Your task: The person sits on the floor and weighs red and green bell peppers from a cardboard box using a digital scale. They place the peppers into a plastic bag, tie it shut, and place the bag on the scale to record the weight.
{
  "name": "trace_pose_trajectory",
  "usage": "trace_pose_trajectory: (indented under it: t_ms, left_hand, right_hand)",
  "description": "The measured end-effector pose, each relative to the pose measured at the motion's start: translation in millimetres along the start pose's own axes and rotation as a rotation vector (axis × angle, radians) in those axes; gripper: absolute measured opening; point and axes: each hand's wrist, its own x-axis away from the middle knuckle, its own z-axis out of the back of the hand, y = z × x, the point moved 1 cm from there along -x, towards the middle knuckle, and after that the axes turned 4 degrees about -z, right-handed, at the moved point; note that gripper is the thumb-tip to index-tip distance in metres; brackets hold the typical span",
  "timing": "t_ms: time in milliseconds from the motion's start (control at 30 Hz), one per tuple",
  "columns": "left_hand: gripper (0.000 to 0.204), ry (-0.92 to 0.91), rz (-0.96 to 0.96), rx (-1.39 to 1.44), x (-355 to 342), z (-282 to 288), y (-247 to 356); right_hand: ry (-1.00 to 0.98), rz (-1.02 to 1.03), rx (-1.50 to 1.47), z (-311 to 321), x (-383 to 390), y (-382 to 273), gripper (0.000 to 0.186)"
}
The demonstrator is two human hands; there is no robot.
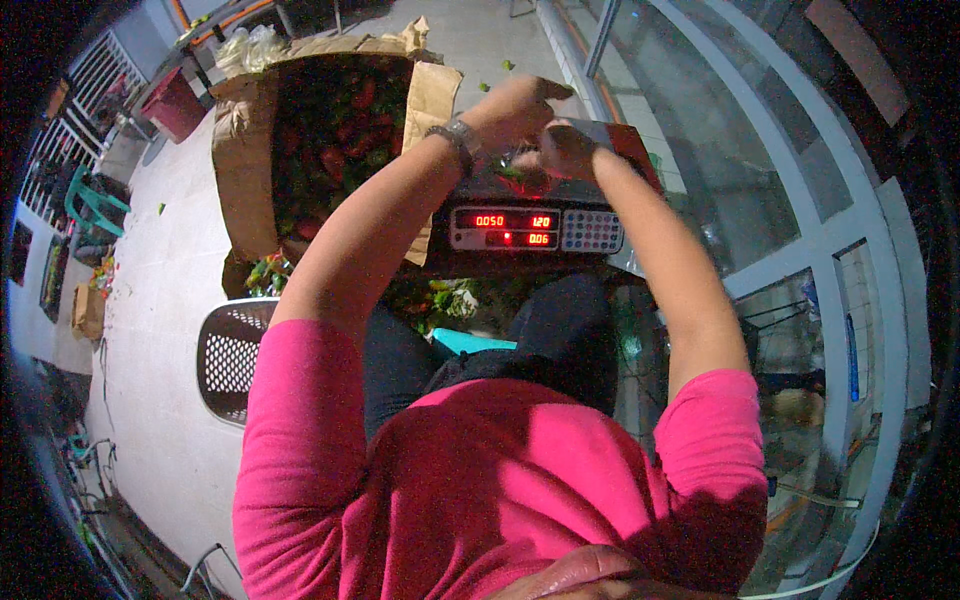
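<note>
Apparently, the red thing (pixel 525 178), which looks like a pepper or a few in clear wrapping, is on or just over the top of the scale (pixel 535 214), directly below the person's two hands. The left hand (pixel 513 108) is above it, with one finger stretched toward the right. The right hand (pixel 570 150) is just beside it, fingers bent inward. Both are blurred, and it cannot be told whether either one grips the red thing or hangs free of it.

If the wrapping is loose, a tug from one side could spill what is inside or tear it. A hand leaning on the scale would spoil the reading on the lit display (pixel 505 229), and a low wrist or forearm might brush the keypad (pixel 592 231). The box (pixel 244 165) of red and green peppers (pixel 350 130) has its open flap close to the left forearm; a careless swing could catch that cardboard and jolt the scale.

As for direction, the visible red part faces the person, toward the display. Its long axis cannot be read surely: fingers and glare cover the far side, though the patch seems slightly wider across than deep. Which end is the tip does not show.
</note>
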Motion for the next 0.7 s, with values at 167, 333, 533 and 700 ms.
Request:
trace_pose_trajectory:
  t_ms: [167, 333, 533, 700]
  left_hand:
    - [0.044, 0.043, 0.01, -0.103, -2.3, 5.1, -10.1]
    - [0.046, 0.079, -0.233, -0.1, -16.3, -12.8, -19.6]
    - [0.045, 0.155, -0.102, -0.269, -13.6, 18.2, -37.8]
    - [0.044, 0.218, 0.001, -0.2, -5.3, 38.1, -33.5]
  right_hand:
    - [-0.389, 0.073, 0.255, 31.3, -2.0, -15.1, 0.049]
    - [0.14, 0.056, 0.015, -9.8, -1.9, 9.1, 0.039]
    - [-0.097, -0.212, -0.992, 7.2, -22.9, 33.9, 0.03]
    - [0.205, -0.051, -1.366, 41.2, -9.2, 74.2, 0.028]
